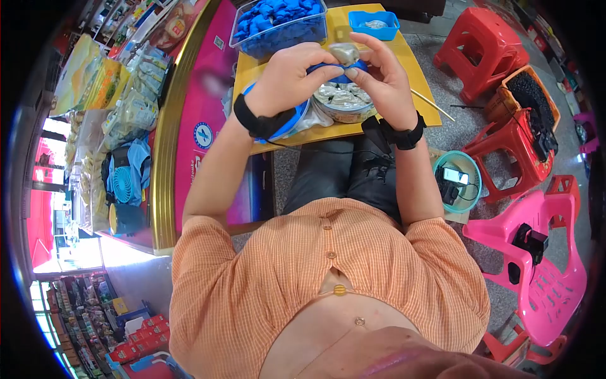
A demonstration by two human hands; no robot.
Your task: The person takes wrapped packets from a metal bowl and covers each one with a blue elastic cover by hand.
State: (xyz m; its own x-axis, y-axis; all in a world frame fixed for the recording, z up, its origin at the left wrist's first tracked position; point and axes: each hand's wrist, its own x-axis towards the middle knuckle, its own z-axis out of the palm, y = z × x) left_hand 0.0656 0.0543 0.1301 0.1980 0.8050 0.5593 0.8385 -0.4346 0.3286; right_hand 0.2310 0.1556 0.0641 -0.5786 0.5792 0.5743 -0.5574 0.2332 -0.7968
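My left hand (291, 79) and my right hand (383, 82) meet above the yellow table (407, 66), fingers closed around a piece of blue material (353, 68). A silvery-beige, shiny piece (344, 53) stands up between the fingertips, touching the blue. Just below them, a clear round tub (345, 115) holds several shiny silvery pieces. Partly behind my left wrist lies a blue-rimmed dish (278, 131). Beyond my hands sits a clear box (280, 39) full of blue pieces (278, 22). The exact pinch points are partly hidden by the fingers.
A blue tray (374, 25) with a silvery piece stands at the table's far edge. A thin stick (433, 105) juts over the right edge. Red stools (483, 47), a teal basket (472, 203) and a pink chair (549, 284) stand at right. A gold-edged pink counter (218, 82) lies left.
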